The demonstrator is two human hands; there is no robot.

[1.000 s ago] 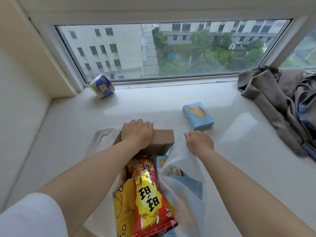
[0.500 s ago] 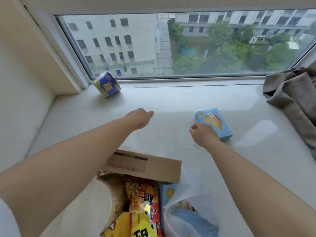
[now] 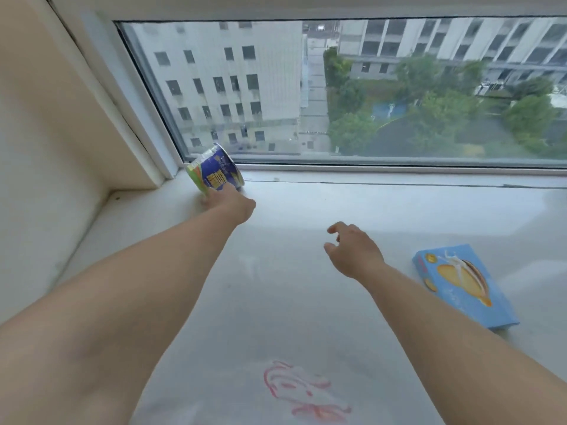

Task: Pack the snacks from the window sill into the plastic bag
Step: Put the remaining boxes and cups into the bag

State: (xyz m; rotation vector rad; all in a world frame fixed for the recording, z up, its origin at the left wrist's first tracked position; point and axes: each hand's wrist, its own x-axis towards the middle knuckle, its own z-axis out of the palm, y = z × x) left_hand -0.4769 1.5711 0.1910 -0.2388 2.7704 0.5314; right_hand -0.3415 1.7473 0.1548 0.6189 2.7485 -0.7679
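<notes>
So the window sill (image 3: 399, 210) takes up most of the view, pale and smooth, with a red scribble (image 3: 302, 391) on it near the bottom edge. The plastic bag isn't in shot at all right now.

Next biggest is the blue biscuit box (image 3: 463, 283), lying flat just off to the outer side of the right hand (image 3: 352, 253). That hand hovers over the sill with loosely spread fingers, holding nothing.

Smallest thing is the blue snack tub (image 3: 216, 171), tipped on its side in the corner against the window frame. The left hand (image 3: 231, 202) is stretched right out to it, fingertips touching its near side, but I can't tell if they've actually closed round it.

My worry: the tub's round and on its side, so a poke instead of a proper grasp could roll it away along the frame. Arm's at full stretch too, so probably a weak grip.
</notes>
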